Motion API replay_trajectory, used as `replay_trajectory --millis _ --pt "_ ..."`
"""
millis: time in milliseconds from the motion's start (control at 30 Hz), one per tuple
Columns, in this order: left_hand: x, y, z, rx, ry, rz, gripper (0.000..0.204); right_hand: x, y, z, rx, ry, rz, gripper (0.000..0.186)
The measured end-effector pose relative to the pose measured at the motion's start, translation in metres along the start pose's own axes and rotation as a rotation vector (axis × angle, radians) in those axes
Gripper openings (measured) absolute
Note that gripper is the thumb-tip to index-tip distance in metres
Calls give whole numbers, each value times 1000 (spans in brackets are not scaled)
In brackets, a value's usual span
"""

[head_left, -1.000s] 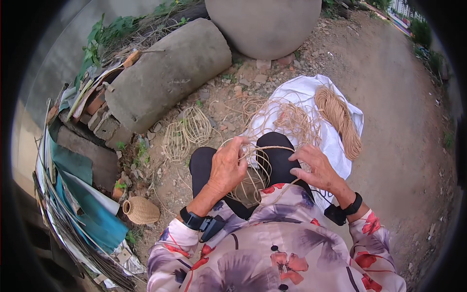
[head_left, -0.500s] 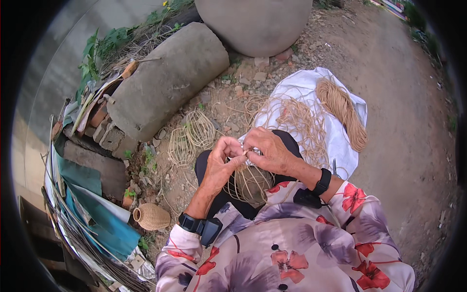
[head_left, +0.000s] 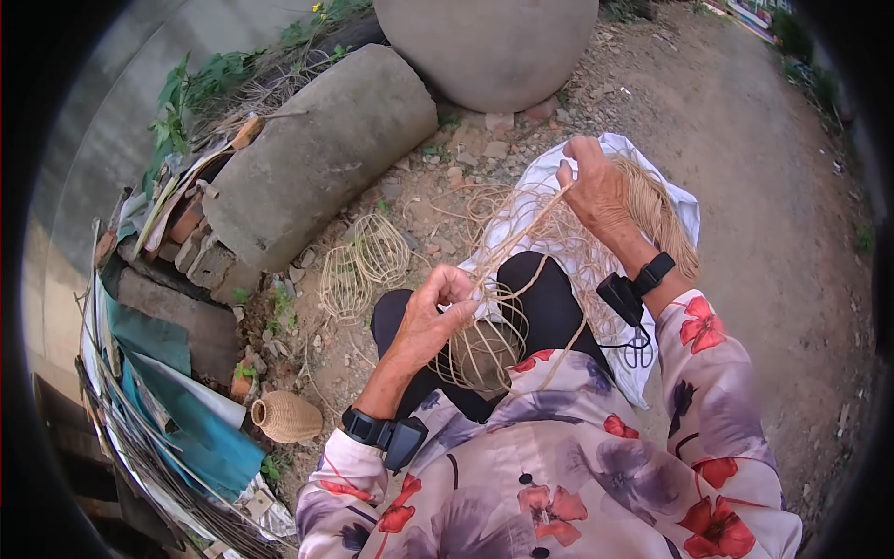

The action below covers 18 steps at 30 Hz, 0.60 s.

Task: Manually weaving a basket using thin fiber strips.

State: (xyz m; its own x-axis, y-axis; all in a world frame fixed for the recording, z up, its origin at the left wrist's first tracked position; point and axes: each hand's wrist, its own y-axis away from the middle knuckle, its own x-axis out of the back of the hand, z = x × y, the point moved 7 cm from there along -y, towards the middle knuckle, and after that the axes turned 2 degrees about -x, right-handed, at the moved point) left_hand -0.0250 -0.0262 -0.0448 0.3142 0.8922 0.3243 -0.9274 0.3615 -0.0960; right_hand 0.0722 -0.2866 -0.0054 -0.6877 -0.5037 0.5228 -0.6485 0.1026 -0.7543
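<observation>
An open frame of thin pale ribs (head_left: 463, 358) rests in my lap between my knees. At its top, my left hand (head_left: 434, 307) is closed, thumb and fingers pinched on the twine where it meets the frame. My right hand (head_left: 596, 186) is raised to the far right over the white sack, its fingers closed on tan twine (head_left: 523, 235). Several strands stretch between the two hands, and one loop hangs down toward my right thigh. A brownish surface shows through the ribs; what it is I cannot tell.
Loose twine and a thick twine hank (head_left: 659, 210) lie on the white sack (head_left: 626, 384), with scissors (head_left: 637, 352) near its front. Two rib frames (head_left: 380, 250) and a small woven vase (head_left: 287, 416) sit on the ground at left. Beyond is a concrete cylinder (head_left: 321, 149).
My right hand has moved away from my left, up and to the right, drawing the twine out between them. My left hand stays near the frame's top. The scissors now show more fully.
</observation>
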Motion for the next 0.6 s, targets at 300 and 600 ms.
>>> replay_trajectory --millis 300,600 --pt "18 -9 -30 67 333 -10 23 181 24 393 -1028 -1327 286 60" --pt "36 -6 -28 9 476 45 25 246 156 392 -1156 111 -430 43"
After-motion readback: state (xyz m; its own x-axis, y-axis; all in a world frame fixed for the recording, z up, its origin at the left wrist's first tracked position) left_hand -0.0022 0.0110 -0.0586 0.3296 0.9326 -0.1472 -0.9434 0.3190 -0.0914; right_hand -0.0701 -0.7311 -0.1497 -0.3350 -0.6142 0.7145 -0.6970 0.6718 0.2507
